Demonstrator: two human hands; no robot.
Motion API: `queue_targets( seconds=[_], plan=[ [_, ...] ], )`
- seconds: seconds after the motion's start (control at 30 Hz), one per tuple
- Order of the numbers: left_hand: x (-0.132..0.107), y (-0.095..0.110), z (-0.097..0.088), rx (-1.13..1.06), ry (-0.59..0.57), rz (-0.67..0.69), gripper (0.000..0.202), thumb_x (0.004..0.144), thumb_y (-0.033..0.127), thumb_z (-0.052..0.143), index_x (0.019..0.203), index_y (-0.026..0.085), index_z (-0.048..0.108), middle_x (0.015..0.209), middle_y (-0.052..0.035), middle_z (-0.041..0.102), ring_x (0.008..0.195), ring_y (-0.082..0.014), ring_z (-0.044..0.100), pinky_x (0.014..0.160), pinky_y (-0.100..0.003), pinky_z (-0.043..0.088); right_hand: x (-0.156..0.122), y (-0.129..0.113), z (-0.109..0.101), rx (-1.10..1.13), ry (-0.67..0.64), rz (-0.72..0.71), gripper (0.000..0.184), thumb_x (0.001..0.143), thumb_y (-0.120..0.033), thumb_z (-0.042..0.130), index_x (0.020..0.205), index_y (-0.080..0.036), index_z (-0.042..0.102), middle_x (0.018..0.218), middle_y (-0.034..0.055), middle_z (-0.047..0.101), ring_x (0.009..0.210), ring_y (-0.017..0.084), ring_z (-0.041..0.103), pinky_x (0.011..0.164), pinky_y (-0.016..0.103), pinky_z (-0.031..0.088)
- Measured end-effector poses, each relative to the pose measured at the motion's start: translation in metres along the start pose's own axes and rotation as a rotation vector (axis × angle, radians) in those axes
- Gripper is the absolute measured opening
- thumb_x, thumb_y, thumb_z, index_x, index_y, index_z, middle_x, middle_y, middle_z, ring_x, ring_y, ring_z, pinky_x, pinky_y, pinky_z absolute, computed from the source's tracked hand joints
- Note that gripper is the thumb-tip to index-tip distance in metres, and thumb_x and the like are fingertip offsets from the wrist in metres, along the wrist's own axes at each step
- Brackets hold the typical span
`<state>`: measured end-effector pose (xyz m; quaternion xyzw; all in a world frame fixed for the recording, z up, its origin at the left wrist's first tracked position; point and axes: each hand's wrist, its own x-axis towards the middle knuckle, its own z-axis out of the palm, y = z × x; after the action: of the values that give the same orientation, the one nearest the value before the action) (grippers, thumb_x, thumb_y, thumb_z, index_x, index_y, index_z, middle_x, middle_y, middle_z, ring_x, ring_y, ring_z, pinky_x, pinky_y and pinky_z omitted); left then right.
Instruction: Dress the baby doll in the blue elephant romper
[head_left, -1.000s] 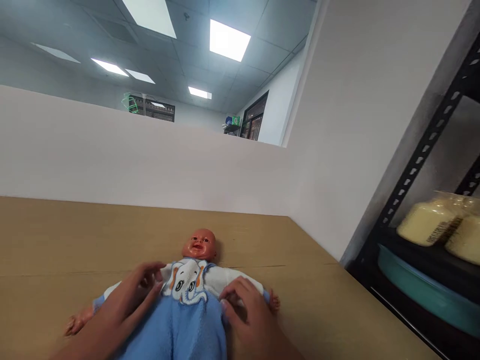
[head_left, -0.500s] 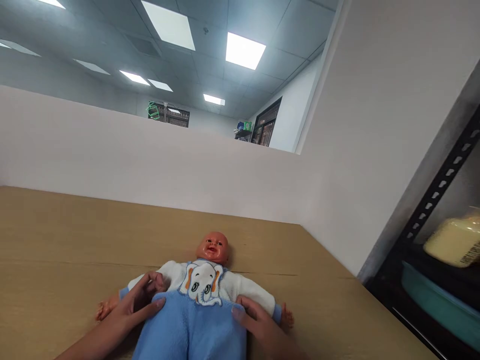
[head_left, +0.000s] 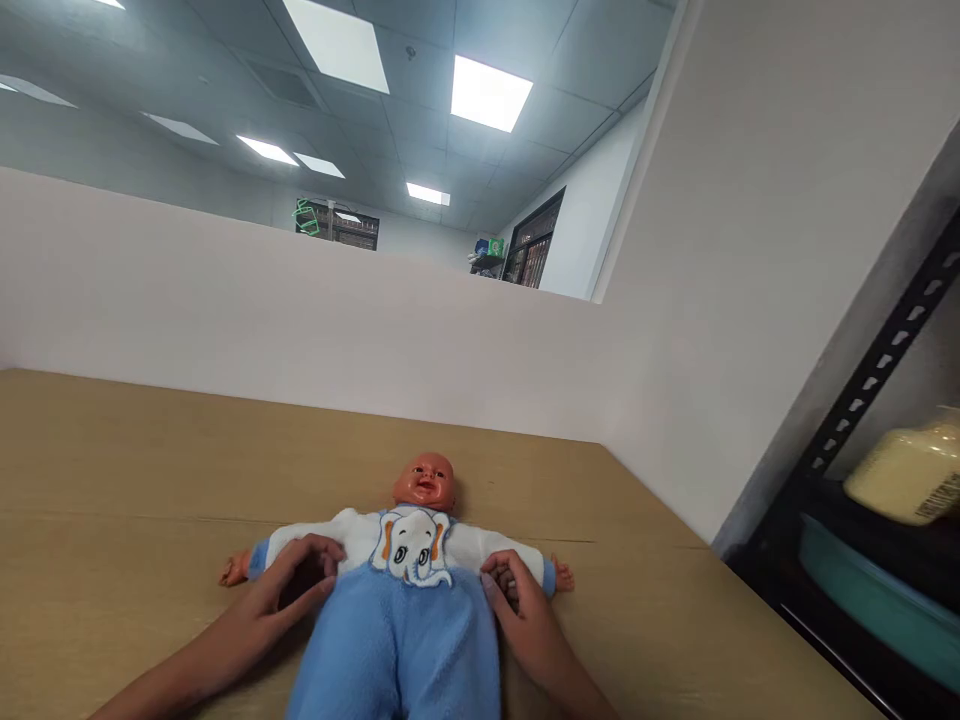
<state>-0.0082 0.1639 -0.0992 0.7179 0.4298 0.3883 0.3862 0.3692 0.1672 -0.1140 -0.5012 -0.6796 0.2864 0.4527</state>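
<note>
A baby doll (head_left: pixel 424 482) lies on its back on the wooden table (head_left: pixel 135 500), arms spread. It wears a white top with an elephant patch and blue fleece overalls (head_left: pixel 401 640). My left hand (head_left: pixel 296 580) pinches the overalls' upper edge at the doll's left-side armpit, fingers curled. My right hand (head_left: pixel 517 595) grips the opposite edge under the other arm, fingers curled too.
A white partition (head_left: pixel 300 320) runs behind the table, meeting a white wall at the right. A black metal shelf (head_left: pixel 870 370) stands at the right with a yellowish packet (head_left: pixel 900 475) and a teal tray (head_left: pixel 877 590).
Both hands slid down from the doll's chest to the sides of the overalls and closed on the cloth. The doll's arms lie flatter. The camera tilted a little.
</note>
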Motion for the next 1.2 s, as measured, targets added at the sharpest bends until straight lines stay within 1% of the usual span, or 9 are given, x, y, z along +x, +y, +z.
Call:
queue_targets(
  seconds=[0.17,0.33,0.53,0.7,0.83,0.93,1.07,1.13,1.2],
  plan=[
    [-0.012,0.008,-0.008,-0.03,-0.211,0.053,0.047,0.104,0.059,0.057,0.145,0.034,0.051,0.134,-0.0076,0.064,0.128,-0.0319,0.059,0.113,-0.042,0.047,-0.012,-0.013,-0.021,-0.035,-0.24,-0.137,0.036,0.075,-0.011,0.058,0.108,-0.025,0.067,0.112,0.0084,0.068,0.112,0.031,0.062,0.105,0.047,0.047],
    [-0.013,0.001,-0.003,0.014,-0.109,0.067,0.044,0.105,0.056,0.057,0.143,0.035,0.048,0.108,-0.0025,0.068,0.098,-0.0254,0.068,0.095,-0.034,0.056,-0.016,-0.016,-0.021,0.1,-0.346,-0.066,0.023,0.085,-0.023,0.069,0.106,-0.031,0.065,0.11,0.0097,0.071,0.112,0.035,0.067,0.103,0.049,0.051],
    [-0.008,-0.025,0.004,0.32,0.08,0.131,0.032,0.107,0.045,0.047,0.135,0.031,0.053,0.121,-0.0065,0.072,0.11,-0.0281,0.07,0.097,-0.035,0.056,-0.004,0.001,-0.018,-0.194,-0.127,-0.074,0.014,0.087,-0.023,0.058,0.101,-0.025,0.056,0.091,0.004,0.06,0.082,0.026,0.059,0.076,0.04,0.049],
    [-0.006,-0.018,0.005,0.465,0.274,0.113,0.03,0.106,0.047,0.046,0.122,0.027,0.061,0.112,-0.009,0.077,0.103,-0.0309,0.074,0.091,-0.038,0.058,0.0,0.012,-0.043,-0.66,0.126,-0.17,0.039,0.087,-0.021,0.059,0.126,-0.024,0.064,0.13,0.0157,0.067,0.12,0.037,0.06,0.103,0.055,0.045],
    [-0.005,0.009,0.006,0.529,0.412,0.095,0.033,0.105,0.05,0.047,0.123,0.028,0.064,0.11,-0.0075,0.078,0.098,-0.0332,0.074,0.089,-0.045,0.057,0.009,0.012,-0.066,-0.767,0.06,-0.183,0.046,0.086,-0.026,0.068,0.131,-0.024,0.066,0.133,0.0141,0.073,0.125,0.037,0.064,0.119,0.065,0.033],
    [0.001,0.046,0.017,0.411,0.343,0.252,0.038,0.103,0.05,0.057,0.136,0.03,0.058,0.133,-0.0071,0.071,0.121,-0.0306,0.068,0.103,-0.042,0.056,0.027,-0.018,-0.081,-0.804,0.016,-0.228,0.037,0.081,-0.024,0.071,0.118,-0.023,0.072,0.115,0.0093,0.079,0.112,0.033,0.07,0.125,0.07,0.022],
    [0.039,0.104,0.043,0.311,0.126,0.374,0.058,0.1,0.043,0.068,0.152,0.031,0.047,0.155,-0.0104,0.056,0.144,-0.0315,0.051,0.123,-0.05,0.041,0.063,-0.107,-0.088,-0.91,0.041,-0.467,0.036,0.075,-0.031,0.083,0.109,-0.025,0.075,0.105,0.0063,0.078,0.106,0.032,0.067,0.129,0.069,0.017],
    [0.069,0.125,0.055,0.211,0.128,0.41,0.067,0.087,0.044,0.082,0.146,0.024,0.056,0.155,-0.0159,0.055,0.147,-0.0381,0.045,0.126,-0.055,0.035,0.081,-0.157,-0.082,-0.969,0.015,-0.65,0.037,0.074,-0.03,0.084,0.11,-0.024,0.076,0.1,0.0058,0.077,0.107,0.031,0.066,0.133,0.065,0.011],
    [0.099,0.138,0.063,0.029,0.165,0.322,0.067,0.07,0.043,0.093,0.129,0.019,0.069,0.138,-0.0186,0.066,0.135,-0.0433,0.055,0.121,-0.058,0.039,0.094,-0.198,-0.071,-1.033,-0.01,-0.792,0.036,0.073,-0.026,0.084,0.108,-0.024,0.075,0.096,0.0057,0.075,0.108,0.032,0.065,0.135,0.063,0.008]
  ],
)
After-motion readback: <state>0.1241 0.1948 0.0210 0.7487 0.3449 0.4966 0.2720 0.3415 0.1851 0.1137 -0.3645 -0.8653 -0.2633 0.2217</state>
